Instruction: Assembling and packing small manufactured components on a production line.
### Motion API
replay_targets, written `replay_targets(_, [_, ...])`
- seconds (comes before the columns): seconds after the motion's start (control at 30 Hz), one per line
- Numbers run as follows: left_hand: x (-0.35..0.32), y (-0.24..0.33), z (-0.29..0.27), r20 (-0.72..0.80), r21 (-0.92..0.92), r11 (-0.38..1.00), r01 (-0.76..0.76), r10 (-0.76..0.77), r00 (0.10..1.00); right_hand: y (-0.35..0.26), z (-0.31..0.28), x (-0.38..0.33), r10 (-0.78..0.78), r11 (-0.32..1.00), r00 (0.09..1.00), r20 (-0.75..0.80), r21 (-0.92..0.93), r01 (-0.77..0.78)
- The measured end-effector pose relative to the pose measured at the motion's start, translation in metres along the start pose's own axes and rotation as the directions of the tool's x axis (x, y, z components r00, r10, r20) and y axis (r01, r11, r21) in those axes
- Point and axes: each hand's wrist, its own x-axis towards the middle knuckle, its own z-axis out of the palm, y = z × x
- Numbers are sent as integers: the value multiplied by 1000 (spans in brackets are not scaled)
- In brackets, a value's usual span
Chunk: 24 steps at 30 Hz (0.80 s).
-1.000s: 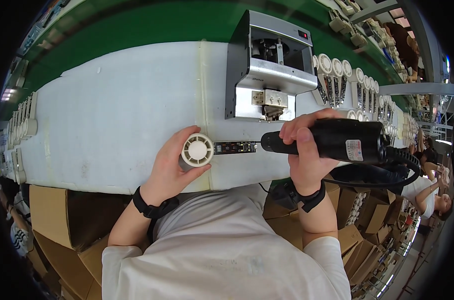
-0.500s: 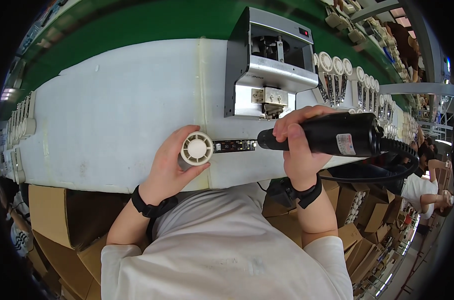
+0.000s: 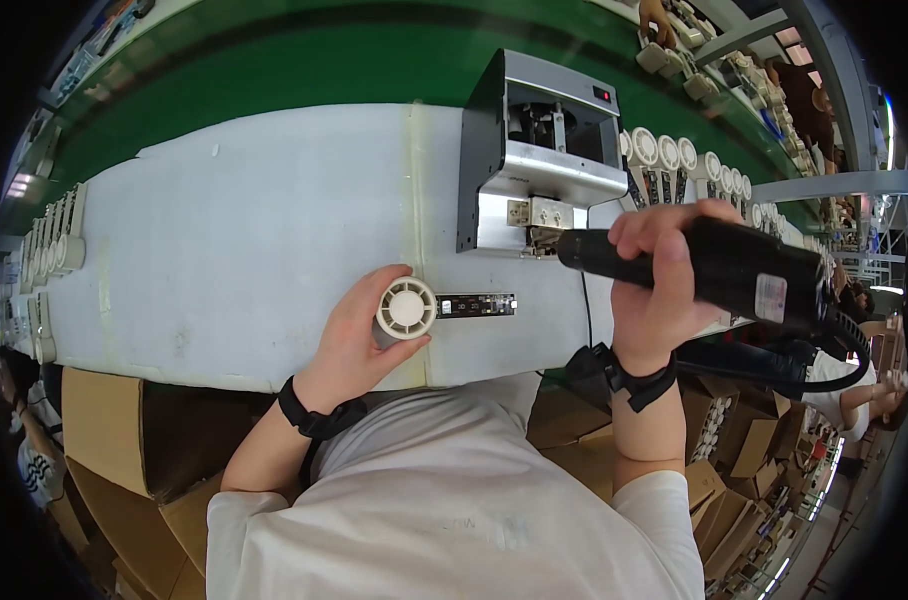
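My left hand is wrapped round the white round head of a small handheld fan, which rests on the white tabletop. Its handle points right, with a dark circuit board exposed along it. In my right hand is a black electric screwdriver, held roughly level, its cable curving away to the right. The screwdriver's nose is at the front of a grey metal screw feeder, by its small metal outlet block. Whether the tip touches the block I cannot tell.
Several similar fans stand in rows beyond the feeder at the right, and more at the far left. A green belt runs behind the white table. Open cardboard boxes sit below the front edge. Other people are at the right.
My right hand has moved the screwdriver away from the handle's end, up and right to the feeder. My left hand stays on the fan; the view has shifted slightly.
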Motion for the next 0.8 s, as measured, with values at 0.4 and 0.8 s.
replay_targets(0.4, [1,0,2,-30,-2,1000,-16,16,999,-3,-3,-13,157,987,986,53,-24,-156])
replay_targets(0.8, [3,4,2,-20,-22,1000,14,-15,1000,-5,-11,-54,168,984,985,36,54,-170])
